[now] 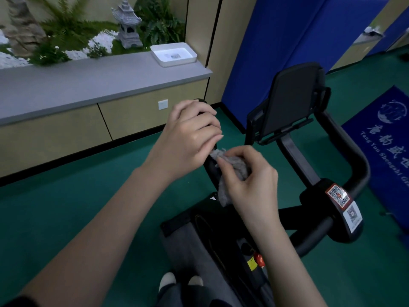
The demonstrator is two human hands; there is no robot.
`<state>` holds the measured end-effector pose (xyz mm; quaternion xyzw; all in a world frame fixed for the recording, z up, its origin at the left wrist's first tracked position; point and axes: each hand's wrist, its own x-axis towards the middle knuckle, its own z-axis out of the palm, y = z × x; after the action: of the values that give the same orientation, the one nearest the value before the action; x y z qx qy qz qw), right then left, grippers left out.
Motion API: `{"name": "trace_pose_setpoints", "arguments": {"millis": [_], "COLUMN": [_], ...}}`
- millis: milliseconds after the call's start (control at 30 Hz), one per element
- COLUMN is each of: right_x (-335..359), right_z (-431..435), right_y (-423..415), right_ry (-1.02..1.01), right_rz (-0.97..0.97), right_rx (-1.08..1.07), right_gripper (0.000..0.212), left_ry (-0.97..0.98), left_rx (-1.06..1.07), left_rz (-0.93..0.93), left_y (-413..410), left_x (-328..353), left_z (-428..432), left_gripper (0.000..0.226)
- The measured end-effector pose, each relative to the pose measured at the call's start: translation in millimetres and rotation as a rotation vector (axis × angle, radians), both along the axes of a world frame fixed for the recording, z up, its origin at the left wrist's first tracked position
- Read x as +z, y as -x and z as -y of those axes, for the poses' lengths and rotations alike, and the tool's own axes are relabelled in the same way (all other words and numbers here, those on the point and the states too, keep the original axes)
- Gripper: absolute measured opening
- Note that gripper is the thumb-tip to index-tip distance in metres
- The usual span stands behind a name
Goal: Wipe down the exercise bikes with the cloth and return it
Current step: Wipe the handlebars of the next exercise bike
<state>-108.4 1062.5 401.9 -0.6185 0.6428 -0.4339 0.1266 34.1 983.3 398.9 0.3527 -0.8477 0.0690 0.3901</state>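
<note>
A black exercise bike [294, 111] stands in front of me, its screen console at centre right and its handlebar looping round both sides. My left hand [188, 138] grips the left handlebar, fingers curled over it. Just below, my right hand [250, 180] holds a bunched grey cloth [232, 171] against the same left bar, and a tail of the cloth hangs down. The bar under both hands is mostly hidden.
A white tray [173, 54] sits on the grey counter [88, 83] at the upper left, beside a planter with a stone lantern. A blue padded wall stands behind the bike. A blue mat [385, 140] lies on the green floor at right.
</note>
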Motion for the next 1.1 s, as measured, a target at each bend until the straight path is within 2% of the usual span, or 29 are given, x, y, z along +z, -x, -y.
{"name": "trace_pose_setpoints", "arguments": {"millis": [133,300,467,667,833,1000,1100], "right_x": [-7,1,4,3,2,1,0], "right_z": [-8,-1,5,-4,-8,-14,-8], "right_y": [6,13,5,27,27,41,32], "right_ry": [-0.011,0.033,0.009,0.007,-0.004,-0.022,-0.016], "right_rz": [-0.056,0.044,-0.008,0.063,-0.041,0.019,0.007], "right_rx": [0.050,0.033,0.178,0.189,0.286,0.286,0.279], "right_gripper": [0.009,0.007,0.009,0.007,0.009,0.012,0.012], "left_ry": [-0.025,-0.039,-0.052,-0.060,-0.069,-0.016,-0.047], "left_rx": [0.017,0.034,0.055,0.093,0.132,0.136,0.089], "left_rz": [-0.020,-0.033,-0.019,-0.022,0.016,0.130,0.176], "left_y": [1,5,3,8,10,16,15], "left_x": [-2,-3,-4,-3,-1,-1,0], "left_z": [-2,-5,-7,-10,-15,-22,-22], "left_gripper": [0.015,0.014,0.016,0.017,0.019,0.023,0.022]}}
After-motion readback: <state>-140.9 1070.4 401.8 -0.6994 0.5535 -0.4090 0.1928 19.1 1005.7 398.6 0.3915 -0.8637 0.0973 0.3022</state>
